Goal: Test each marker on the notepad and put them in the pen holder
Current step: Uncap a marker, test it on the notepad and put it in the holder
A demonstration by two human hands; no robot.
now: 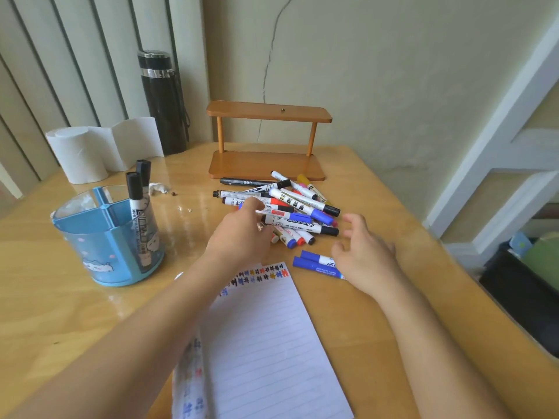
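Observation:
Several markers lie in a pile (298,207) at the middle of the wooden table (60,313). My left hand (242,234) reaches into the near left side of the pile, and its fingers curl round a white marker with a blue end (273,211). Hovering right of the pile, my right hand (363,252) has loosely spread fingers and holds nothing. It is just above two blue markers (314,263) that lie apart from the pile. The lined notepad (266,343) lies in front of me with coloured scribbles along its top. The blue pen holder (106,240) at the left holds two black-capped markers (137,204).
A small wooden shelf (266,140) stands behind the pile against the wall. A black flask (163,101) and a roll of tissue paper (81,152) are at the back left. A crumpled scrap of tissue (157,188) lies near the holder. The table's right edge drops to a dark bin (520,294).

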